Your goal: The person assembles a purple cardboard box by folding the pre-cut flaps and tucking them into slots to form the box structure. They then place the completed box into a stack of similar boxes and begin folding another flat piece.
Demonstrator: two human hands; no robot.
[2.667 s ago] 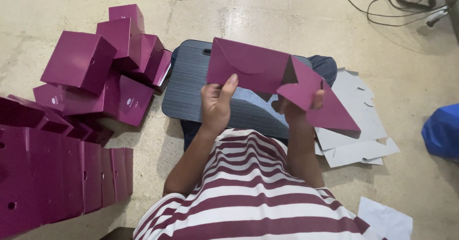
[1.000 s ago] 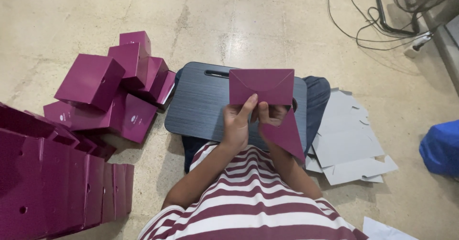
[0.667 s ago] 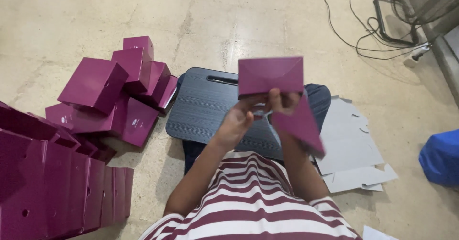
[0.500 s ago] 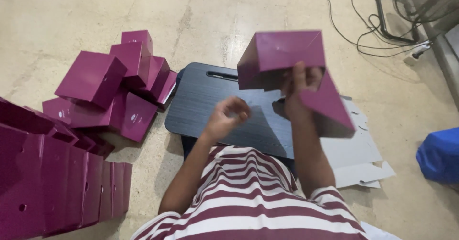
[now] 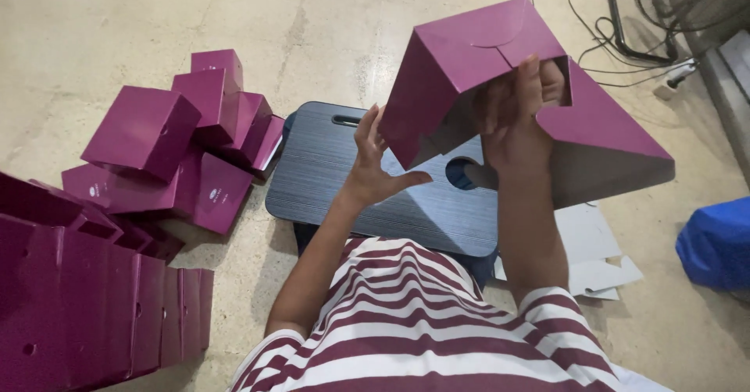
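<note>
My right hand (image 5: 516, 114) grips a half-folded purple cardboard box (image 5: 469, 56), raised above a dark blue lap desk (image 5: 328, 173). A loose purple flap (image 5: 609, 138) of the box hangs to the right, white-grey on its inner side. My left hand (image 5: 373, 161) is open just left of and below the box, its fingers spread near the box's lower left edge, touching nothing that I can tell.
A heap of finished purple boxes (image 5: 172, 142) lies on the concrete floor at the left. Flat purple blanks (image 5: 78, 298) are stacked at the lower left. Flat sheets (image 5: 594, 251), white side up, lie right of the desk. A blue bag (image 5: 719, 243) and cables (image 5: 625, 17) are at the right.
The box went from flat on the desk to folded and lifted high in my right hand. My left hand has let go of it and dropped slightly.
</note>
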